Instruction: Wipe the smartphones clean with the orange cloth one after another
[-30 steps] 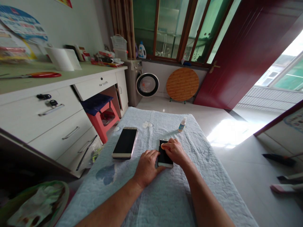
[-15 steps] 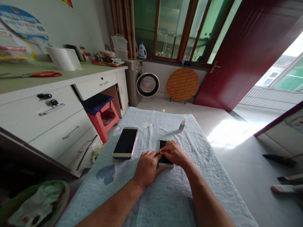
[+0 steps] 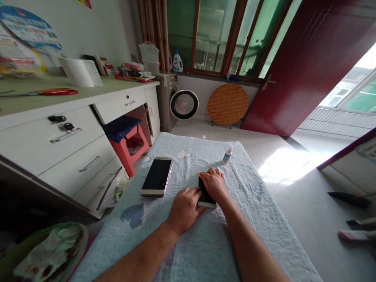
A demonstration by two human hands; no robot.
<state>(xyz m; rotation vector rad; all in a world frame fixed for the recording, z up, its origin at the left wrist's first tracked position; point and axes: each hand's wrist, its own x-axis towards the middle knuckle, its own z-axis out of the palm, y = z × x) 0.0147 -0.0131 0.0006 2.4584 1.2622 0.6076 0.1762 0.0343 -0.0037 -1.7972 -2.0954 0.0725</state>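
Note:
A smartphone (image 3: 206,199) with a dark screen lies face up on the light blue quilted cover (image 3: 188,250). My left hand (image 3: 182,208) grips its left and lower edges, thumb at the bottom. Over the screen's upper part, my right hand (image 3: 214,184) pinches a small orange piece (image 3: 200,173), pressed near the phone's top left corner. That piece is mostly hidden by the fingers, and its kind is unclear. To the left lies a larger gold-framed smartphone (image 3: 158,175), also face up. A small white-capped bottle with a blue label (image 3: 227,154) stands upright beyond my right hand.
White drawers (image 3: 73,160) and a red stool (image 3: 129,147) with a dark cushion stand at the left. A bin (image 3: 84,239) holding crumpled tissue is at lower left. Behind are a washing machine with its door open (image 3: 184,105) and a round wooden tabletop (image 3: 227,103).
My right hand has slid the orange piece up the screen, from about the middle to the phone's top left corner. My left hand stays on the phone's edge.

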